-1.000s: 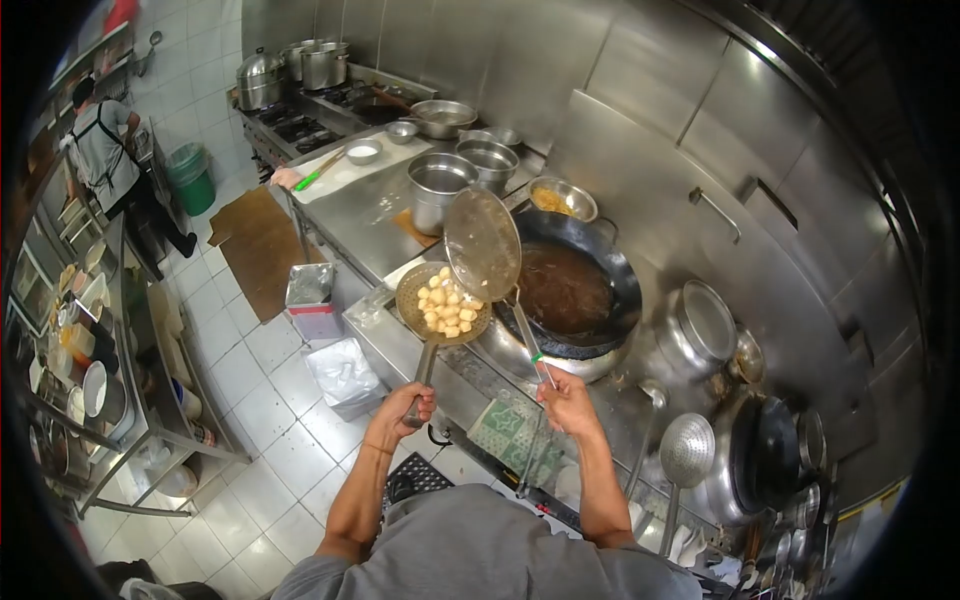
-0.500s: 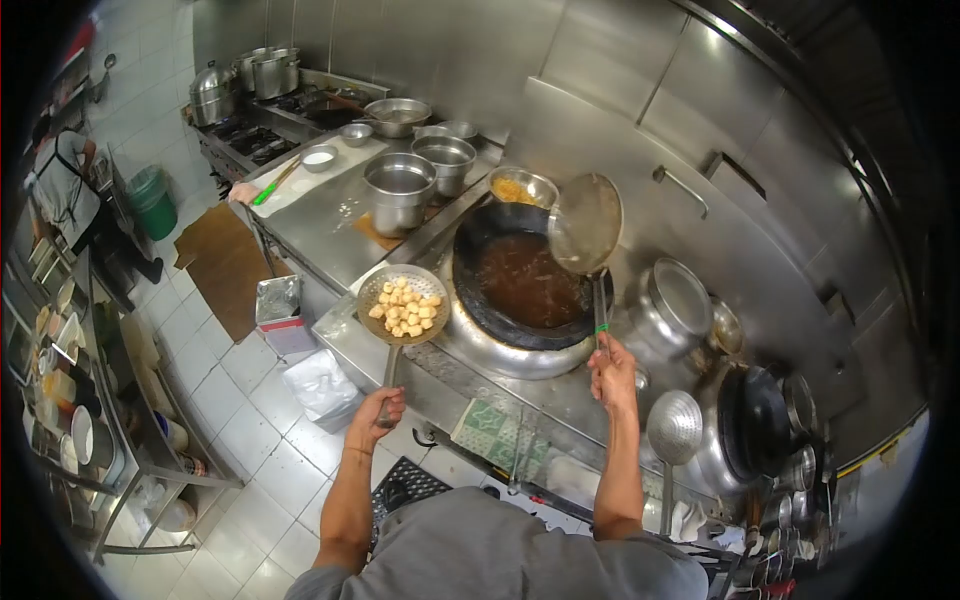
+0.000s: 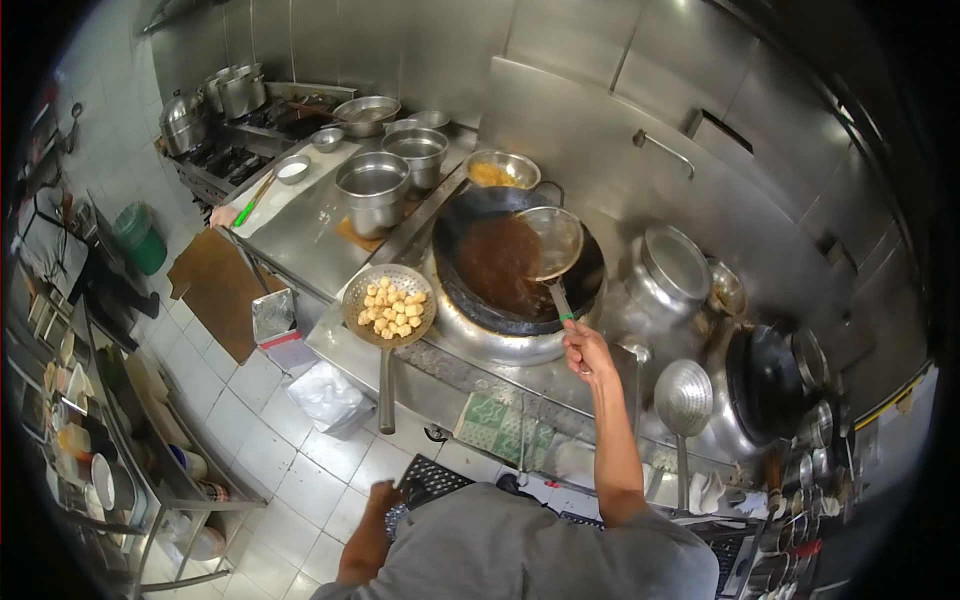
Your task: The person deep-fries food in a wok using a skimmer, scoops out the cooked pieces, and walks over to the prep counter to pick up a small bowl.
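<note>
My right hand [image 3: 587, 351] is closed around the handle of a round mesh strainer [image 3: 553, 243], whose head is over the right side of a black wok [image 3: 590, 285]. Brown oil or liquid [image 3: 497, 265] fills the wok's middle. At the wok's left, a perforated skimmer [image 3: 357, 287] rests on the counter edge with its handle sticking out towards me. It holds several golden fried cubes [image 3: 392, 308], perhaps tofu. My left hand [image 3: 383, 492] is low beside my body, off the skimmer handle; its fingers are too dark and blurred to read.
Metal pots [image 3: 372, 195] and a bowl of yellow food [image 3: 500, 170] stand behind the wok. Another skimmer [image 3: 684, 396] and dark stacked woks [image 3: 770, 375] are at the right. A patterned green cloth [image 3: 505, 430] lies at the front edge. A co-worker [image 3: 60, 240] stands far left.
My left hand has let go of the skimmer and dropped towards my body. The skimmer now rests unheld. My right hand has lowered the strainer from upright to over the wok.
</note>
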{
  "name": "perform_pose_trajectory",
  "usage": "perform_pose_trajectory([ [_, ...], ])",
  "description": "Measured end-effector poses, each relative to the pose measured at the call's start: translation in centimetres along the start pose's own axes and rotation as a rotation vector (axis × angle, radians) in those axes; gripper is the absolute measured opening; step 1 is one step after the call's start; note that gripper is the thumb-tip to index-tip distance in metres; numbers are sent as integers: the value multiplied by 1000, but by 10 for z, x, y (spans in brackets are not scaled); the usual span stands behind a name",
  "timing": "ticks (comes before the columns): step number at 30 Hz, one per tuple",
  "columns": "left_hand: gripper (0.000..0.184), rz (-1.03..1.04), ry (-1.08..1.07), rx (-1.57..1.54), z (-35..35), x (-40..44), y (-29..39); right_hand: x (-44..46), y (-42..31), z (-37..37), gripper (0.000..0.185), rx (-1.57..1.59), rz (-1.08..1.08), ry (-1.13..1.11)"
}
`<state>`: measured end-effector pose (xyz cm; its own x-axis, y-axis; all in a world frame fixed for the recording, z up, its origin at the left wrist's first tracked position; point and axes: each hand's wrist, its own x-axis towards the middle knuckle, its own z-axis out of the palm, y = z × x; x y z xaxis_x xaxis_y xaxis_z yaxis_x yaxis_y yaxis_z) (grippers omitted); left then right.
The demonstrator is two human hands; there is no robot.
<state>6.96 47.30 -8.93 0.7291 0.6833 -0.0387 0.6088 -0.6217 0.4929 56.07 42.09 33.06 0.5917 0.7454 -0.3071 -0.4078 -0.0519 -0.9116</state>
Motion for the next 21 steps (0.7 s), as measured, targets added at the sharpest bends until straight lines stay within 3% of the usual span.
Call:
perform_pose_trajectory([
  [1,38,-192,-275,-58,-7,-13,5,3,1,5,38,73,45,-62],
  [2,33,-193,-314,-48,3,-35,1,5,3,11,31,146,88,-125],
  [3,25,-168,-454,222,-2,-42,14,4,5,19,35,187,85,-142],
  [4,15,-133,-489,285,27,-56,-4,7,7,21,35,200,79,-142],
  [5,15,-51,-567,242,11,-63,2,11,10,22,34,255,109,-190],
  [10,17,-169,-433,37,-6,-83,19,11,15,32,21,370,152,-275],
  [14,19,-123,-378,19,-15,-74,23,9,20,34,22,442,173,-369],
  [15,24,-303,-346,13,-15,-69,27,6,19,35,23,462,175,-385],
  [18,31,-339,-405,-9,-29,-60,30,-3,9,35,24,402,130,-378],
  [19,36,-152,-371,97,-37,-62,30,-6,5,32,24,408,123,-376],
  [20,36,-146,-373,105,-44,-63,33,-8,-1,28,29,359,90,-356],
  [21,38,-289,-351,-51,-48,-63,39,-11,-6,23,34,309,58,-335],
])
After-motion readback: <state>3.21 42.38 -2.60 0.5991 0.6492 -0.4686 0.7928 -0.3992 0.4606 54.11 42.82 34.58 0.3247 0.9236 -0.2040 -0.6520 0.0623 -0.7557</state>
